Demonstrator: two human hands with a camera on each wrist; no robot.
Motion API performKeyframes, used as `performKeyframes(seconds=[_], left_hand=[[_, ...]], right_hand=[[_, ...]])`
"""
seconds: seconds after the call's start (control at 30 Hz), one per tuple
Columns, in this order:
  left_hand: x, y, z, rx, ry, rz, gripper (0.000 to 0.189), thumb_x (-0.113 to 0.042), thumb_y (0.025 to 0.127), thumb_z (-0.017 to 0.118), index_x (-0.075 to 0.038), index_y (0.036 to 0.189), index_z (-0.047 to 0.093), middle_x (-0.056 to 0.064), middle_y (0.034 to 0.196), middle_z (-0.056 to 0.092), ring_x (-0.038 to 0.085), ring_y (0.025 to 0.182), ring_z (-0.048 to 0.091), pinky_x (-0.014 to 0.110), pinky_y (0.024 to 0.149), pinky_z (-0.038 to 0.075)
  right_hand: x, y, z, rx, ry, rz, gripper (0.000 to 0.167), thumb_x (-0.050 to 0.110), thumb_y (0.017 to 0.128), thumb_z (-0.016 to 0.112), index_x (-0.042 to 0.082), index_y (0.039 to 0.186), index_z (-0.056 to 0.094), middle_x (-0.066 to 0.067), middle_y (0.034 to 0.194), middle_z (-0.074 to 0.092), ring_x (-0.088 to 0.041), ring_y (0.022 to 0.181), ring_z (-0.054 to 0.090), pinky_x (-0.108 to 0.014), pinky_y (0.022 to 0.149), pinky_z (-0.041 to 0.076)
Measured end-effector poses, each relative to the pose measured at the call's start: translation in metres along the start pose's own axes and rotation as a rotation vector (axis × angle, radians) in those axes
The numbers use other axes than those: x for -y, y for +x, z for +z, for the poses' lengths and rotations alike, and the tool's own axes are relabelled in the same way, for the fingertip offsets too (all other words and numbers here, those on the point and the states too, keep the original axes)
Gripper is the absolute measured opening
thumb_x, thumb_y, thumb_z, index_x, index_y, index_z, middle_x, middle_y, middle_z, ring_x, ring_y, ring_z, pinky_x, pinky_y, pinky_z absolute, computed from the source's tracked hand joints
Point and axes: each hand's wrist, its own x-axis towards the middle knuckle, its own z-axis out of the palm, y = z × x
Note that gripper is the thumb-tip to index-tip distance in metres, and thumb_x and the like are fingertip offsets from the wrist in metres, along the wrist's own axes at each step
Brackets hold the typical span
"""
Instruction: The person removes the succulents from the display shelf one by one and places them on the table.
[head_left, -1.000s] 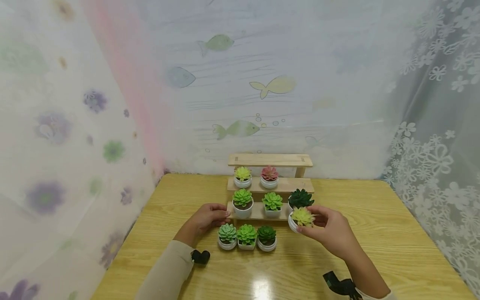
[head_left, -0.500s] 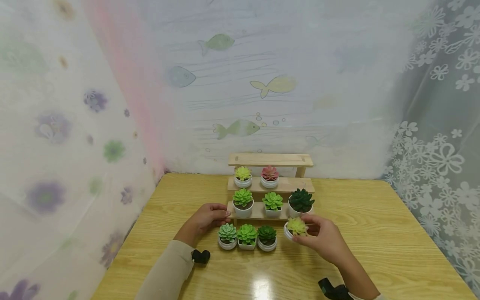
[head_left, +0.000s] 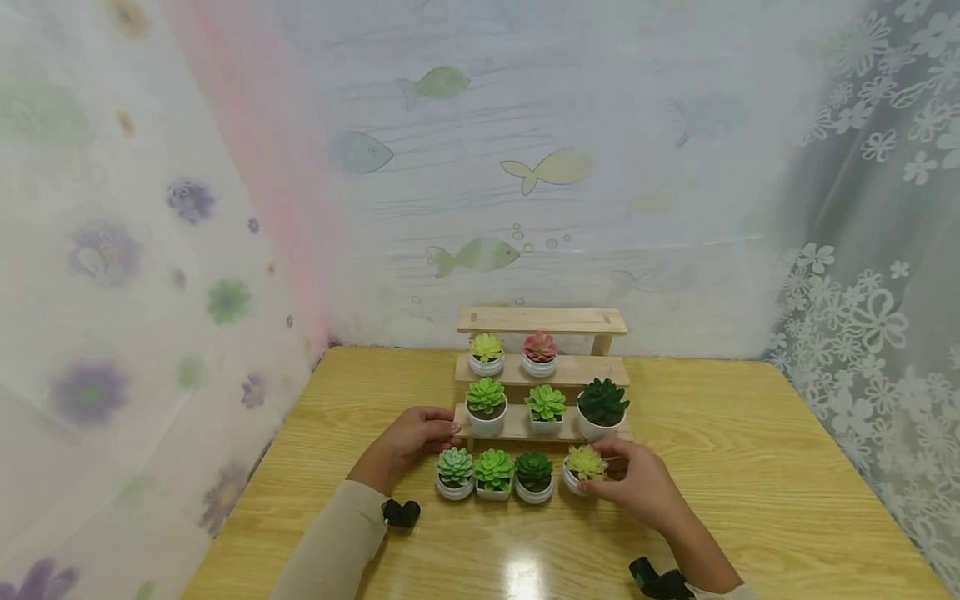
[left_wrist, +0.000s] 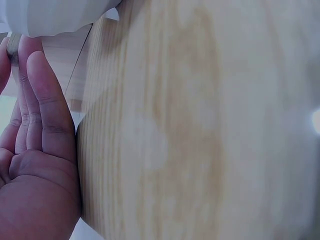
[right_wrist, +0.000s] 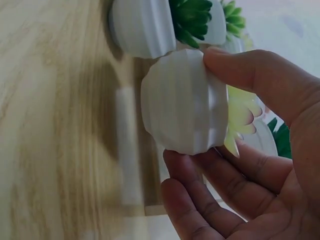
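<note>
One yellow succulent point(head_left: 584, 467) moved left, pinched in right hand point(head_left: 637, 483); left hand point(head_left: 415, 433) apparently grips shelf point(head_left: 540, 319); eight others point(head_left: 494, 469) stand.

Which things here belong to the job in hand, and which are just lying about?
Likely in the job:
yellow succulent, held by the right hand
wooden stand, held by the left hand
three potted succulents before the stand
five potted succulents on it

Likely just surroundings:
table
fish-patterned backdrop
flowered curtain
</note>
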Motion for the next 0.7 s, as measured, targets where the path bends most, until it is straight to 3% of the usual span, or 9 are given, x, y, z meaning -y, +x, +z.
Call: performKeyframes(seconds=[0.7], left_hand=[[-0.002,-0.003,0.001,0.003,-0.008,0.006,0.045,-0.013,0.098,0.073,0.009,0.134,0.057,0.009,0.102,0.074,0.016,0.088,0.077,0.025,0.076,0.062]], right_hand=[[-0.008,0.003,0.014,0.034,0.031,0.022,0.064,0.033,0.071,0.097,0.012,0.125,0.071,-0.01,0.13,0.068,-0.027,0.104,0.072,-0.043,0.084,0.062]])
